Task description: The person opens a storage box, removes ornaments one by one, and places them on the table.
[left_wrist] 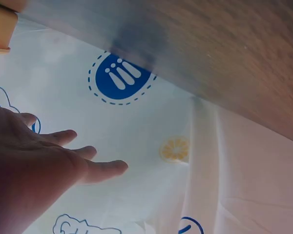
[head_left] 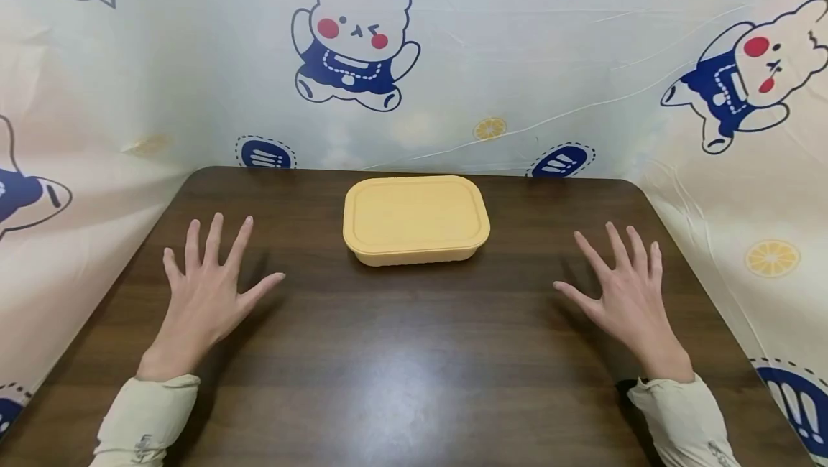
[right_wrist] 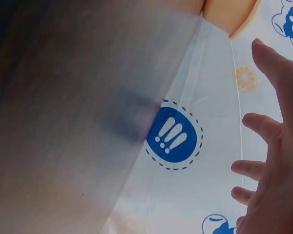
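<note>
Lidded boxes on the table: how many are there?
1: the yellow lidded box, near the far edge of the brown table, between the left hand and right hand. No others show.

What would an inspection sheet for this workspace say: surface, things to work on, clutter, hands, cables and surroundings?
Surface: dark brown wooden table, shiny near the middle front.
Things to work on: one yellow box, lid on, near the table's far edge.
Clutter: nothing seen.
Left hand: fingers spread, holding nothing, apart from the box.
Right hand: fingers spread, holding nothing, apart from the box.
Cables: nothing seen.
Surroundings: pale sheet printed with bears and orange slices, behind the table and along both sides.
</note>
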Available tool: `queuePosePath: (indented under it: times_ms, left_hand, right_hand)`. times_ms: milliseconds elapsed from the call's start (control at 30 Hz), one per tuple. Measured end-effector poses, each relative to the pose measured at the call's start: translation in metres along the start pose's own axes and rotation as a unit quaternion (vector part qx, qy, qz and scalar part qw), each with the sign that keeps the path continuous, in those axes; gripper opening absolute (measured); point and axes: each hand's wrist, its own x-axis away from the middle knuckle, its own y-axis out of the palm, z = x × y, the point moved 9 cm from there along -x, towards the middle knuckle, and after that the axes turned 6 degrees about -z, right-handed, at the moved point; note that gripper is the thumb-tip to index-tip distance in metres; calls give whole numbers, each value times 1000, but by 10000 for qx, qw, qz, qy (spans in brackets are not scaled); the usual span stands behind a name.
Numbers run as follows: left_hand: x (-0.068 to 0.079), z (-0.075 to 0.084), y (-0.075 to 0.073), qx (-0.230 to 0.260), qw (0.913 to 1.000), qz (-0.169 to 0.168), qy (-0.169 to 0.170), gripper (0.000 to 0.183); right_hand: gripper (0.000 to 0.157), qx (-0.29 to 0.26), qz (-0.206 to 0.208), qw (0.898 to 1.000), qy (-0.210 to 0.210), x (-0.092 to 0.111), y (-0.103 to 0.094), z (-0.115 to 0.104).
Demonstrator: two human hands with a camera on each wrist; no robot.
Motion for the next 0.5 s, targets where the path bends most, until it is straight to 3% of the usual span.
queuePosePath:
  times_ms: [300, 500]
  left_hand:
    - [-6, 1, 6, 98, 9992, -389, -32, 95]
    - [-14, 9, 12, 462, 9958, -791, 10, 88]
  right_hand:
    - [78, -208, 67, 9991, -363, -17, -5, -11]
    - [67, -515, 16, 9980, -367, -35, -3, -19]
